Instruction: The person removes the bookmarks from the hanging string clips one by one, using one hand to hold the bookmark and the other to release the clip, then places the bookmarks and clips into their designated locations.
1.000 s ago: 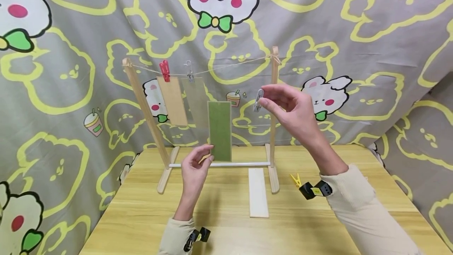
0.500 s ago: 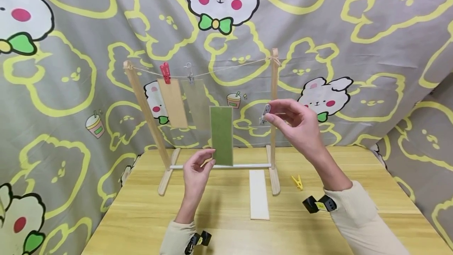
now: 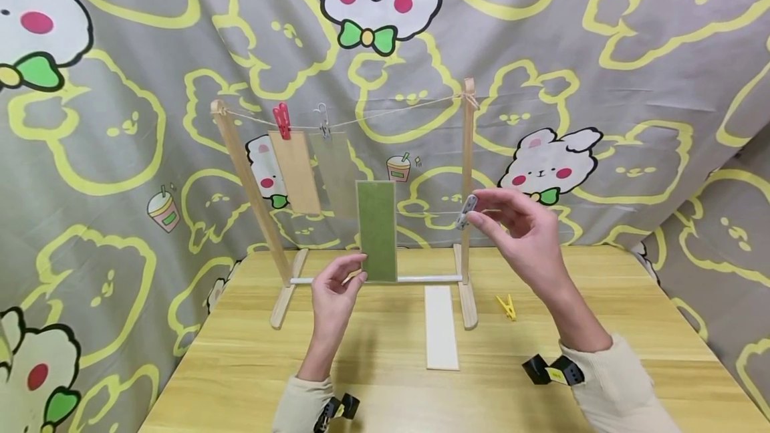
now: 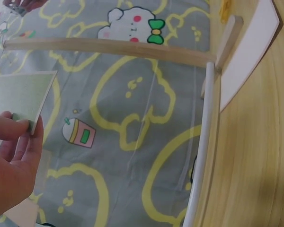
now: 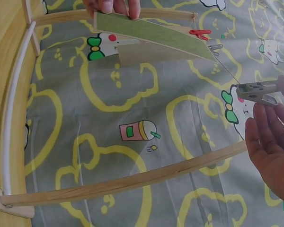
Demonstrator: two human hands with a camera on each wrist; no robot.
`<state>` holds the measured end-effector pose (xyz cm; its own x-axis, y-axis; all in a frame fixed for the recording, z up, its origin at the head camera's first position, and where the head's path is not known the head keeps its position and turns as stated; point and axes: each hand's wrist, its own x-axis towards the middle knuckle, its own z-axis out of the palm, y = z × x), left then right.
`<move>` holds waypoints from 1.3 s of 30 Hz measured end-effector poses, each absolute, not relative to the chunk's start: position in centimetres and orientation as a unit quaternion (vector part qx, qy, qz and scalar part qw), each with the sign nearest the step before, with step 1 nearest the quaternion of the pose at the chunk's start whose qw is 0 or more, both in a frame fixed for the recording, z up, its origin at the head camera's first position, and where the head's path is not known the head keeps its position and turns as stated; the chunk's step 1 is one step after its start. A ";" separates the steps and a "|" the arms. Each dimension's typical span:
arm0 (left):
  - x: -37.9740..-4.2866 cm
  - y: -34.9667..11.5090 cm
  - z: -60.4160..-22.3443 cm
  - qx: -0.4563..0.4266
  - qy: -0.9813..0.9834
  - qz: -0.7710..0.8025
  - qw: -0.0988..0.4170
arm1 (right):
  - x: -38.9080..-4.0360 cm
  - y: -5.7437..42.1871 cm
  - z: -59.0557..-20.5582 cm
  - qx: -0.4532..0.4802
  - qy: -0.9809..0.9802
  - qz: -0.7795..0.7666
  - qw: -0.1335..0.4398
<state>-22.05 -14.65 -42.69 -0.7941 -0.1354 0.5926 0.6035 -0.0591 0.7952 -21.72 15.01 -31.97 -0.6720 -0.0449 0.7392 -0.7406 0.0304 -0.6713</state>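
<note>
My left hand (image 3: pixel 334 289) pinches a green rectangular card (image 3: pixel 377 232) by its lower left edge and holds it upright in front of the line. Between the thumb and fingers of my right hand (image 3: pixel 523 232) is a grey clothespin (image 3: pixel 466 212), near the right post; the right wrist view shows this clothespin (image 5: pixel 258 91) from the side. A string (image 3: pixel 385 112) runs between the two posts. On it a red clothespin (image 3: pixel 281 120) holds a tan card (image 3: pixel 295 172), and a clear clothespin (image 3: pixel 324 121) holds a greyish card (image 3: pixel 335 176).
The wooden stand has a left post (image 3: pixel 249 196), a right post (image 3: pixel 467 172) and a white crossbar (image 3: pixel 427 278). A white card (image 3: pixel 442 327) lies on the table (image 3: pixel 240 366), with a yellow clothespin (image 3: pixel 506 307) to its right. A patterned curtain (image 3: pixel 511 32) hangs behind.
My right hand has moved down and to the right with the grey clothespin, away from the green card. My left hand and the green card have shifted slightly down.
</note>
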 end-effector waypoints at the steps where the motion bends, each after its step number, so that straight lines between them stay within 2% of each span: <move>1: -22.0 -14.6 -42.7 -0.182 -0.634 -0.704 0.262 | -21.6 15.1 -32.2 0.296 -0.662 0.631 0.275; 10: -22.0 -14.7 -42.7 -0.179 -0.630 -0.709 0.260 | -20.2 16.1 -34.4 0.279 -0.661 0.637 0.281; 25: -22.2 -14.0 -43.3 -0.170 -0.635 -0.715 0.238 | -19.2 17.5 -36.2 0.307 -0.604 0.672 0.299; 39: -22.4 -14.1 -43.7 -0.168 -0.643 -0.709 0.235 | -18.5 19.4 -38.2 0.277 -0.600 0.687 0.301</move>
<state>-22.44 -14.09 -43.70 -0.8328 -0.1170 0.5410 0.5498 -0.0624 0.8329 -18.50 19.37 -38.16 -0.6653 0.0810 0.7422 -0.7464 -0.0980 -0.6583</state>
